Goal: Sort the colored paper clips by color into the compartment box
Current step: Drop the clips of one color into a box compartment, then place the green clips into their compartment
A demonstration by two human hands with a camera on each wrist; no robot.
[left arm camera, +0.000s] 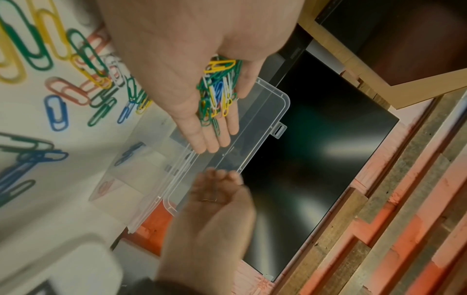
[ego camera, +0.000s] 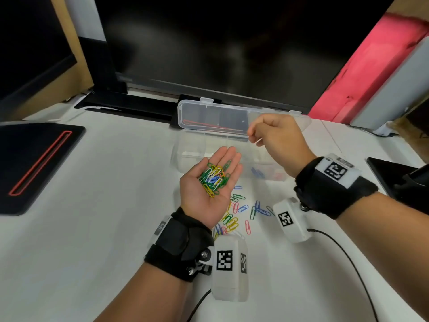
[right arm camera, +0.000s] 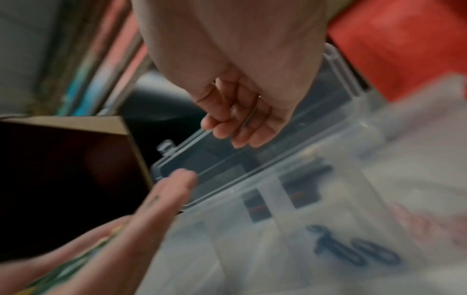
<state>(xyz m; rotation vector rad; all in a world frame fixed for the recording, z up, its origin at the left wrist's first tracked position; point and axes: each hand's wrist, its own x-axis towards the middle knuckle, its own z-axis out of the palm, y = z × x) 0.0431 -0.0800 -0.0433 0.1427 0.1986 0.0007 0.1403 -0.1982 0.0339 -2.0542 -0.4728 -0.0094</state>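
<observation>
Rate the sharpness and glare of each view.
Head view: mostly sharp, the left hand and its paper clips crisp, the right hand slightly smeared. Left wrist view: loose clips blurred near the edge, glare streaks on the monitor. Right wrist view: heavy motion blur, compartment box smeared.

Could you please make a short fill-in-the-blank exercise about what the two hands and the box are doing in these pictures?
1. The left hand lies palm up and carries a pile of paper clips on its ____.
2. The lid of the compartment box stands ____.
3. The clips in the near compartment are ____.
4. The right hand hovers above the ____.

Missing words: palm; open; blue; box
</observation>
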